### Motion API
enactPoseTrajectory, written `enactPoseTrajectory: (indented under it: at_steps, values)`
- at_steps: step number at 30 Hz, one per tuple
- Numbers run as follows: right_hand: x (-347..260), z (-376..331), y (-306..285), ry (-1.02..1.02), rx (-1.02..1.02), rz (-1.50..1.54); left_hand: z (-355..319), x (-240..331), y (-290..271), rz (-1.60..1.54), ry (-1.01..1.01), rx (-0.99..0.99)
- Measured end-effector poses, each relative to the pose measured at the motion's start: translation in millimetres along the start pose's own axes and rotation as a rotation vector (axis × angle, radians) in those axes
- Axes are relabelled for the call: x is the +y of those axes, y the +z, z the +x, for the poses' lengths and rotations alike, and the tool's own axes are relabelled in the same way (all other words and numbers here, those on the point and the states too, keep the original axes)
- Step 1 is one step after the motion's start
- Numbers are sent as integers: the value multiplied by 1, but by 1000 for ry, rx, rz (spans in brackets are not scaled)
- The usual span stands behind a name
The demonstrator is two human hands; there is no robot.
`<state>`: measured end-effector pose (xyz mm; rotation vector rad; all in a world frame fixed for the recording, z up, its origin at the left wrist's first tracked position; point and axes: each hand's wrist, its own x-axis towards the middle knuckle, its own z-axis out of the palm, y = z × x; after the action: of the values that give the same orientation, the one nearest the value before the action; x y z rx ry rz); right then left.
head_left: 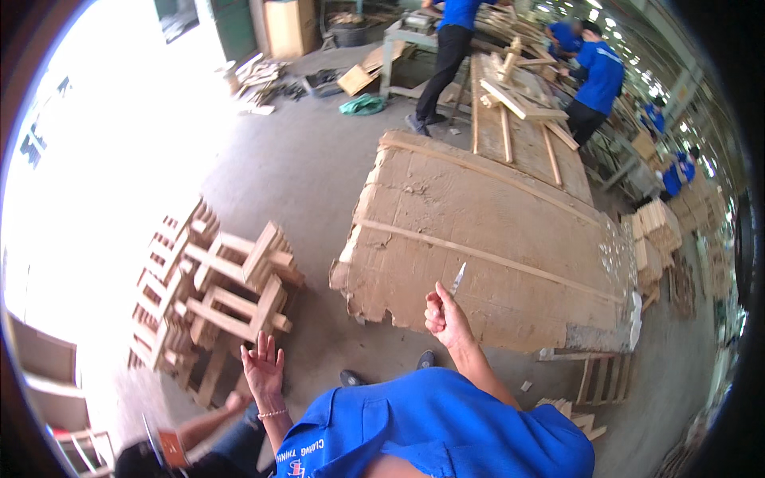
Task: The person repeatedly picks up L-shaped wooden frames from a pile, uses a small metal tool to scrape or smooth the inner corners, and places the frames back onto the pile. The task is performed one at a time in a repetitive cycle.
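My right hand (449, 319) is closed around a slim pointed tool (458, 279), pale and blade-like, tip upward; its exact kind is too small to tell. That hand is over the near edge of a worktable covered in worn brown cardboard (470, 207). My left hand (264, 369) is raised, palm up and fingers apart, with nothing in it. It is nearest to stacked wooden frames (231, 279) on the floor at the left. Close by, at the lower left, is another person's hand (237, 401).
Wooden strips (522, 103) lie on the table's far part. Several co-workers in blue shirts (598, 76) stand beyond. Stacked wood (657, 227) is at the right, a slatted pallet (606, 378) below the table's near right corner. A green cloth (362, 105) lies on the floor.
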<state>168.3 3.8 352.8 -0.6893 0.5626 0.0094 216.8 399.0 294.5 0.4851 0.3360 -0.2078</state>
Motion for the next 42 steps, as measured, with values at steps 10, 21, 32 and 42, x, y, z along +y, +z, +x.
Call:
enactPoseTrajectory:
  at_steps: [10,21,32,42]
  values:
    - [-15,28,-24,-231,94,233,118,3,70,-101,-335,-61]
    - [-42,62,-7,-492,257,137,222,-16,124,-8,-509,-20]
    - [24,52,42,-673,790,307,370,-68,187,440,-835,-44]
    - [106,13,73,-918,999,551,389,-77,242,575,-793,-419]
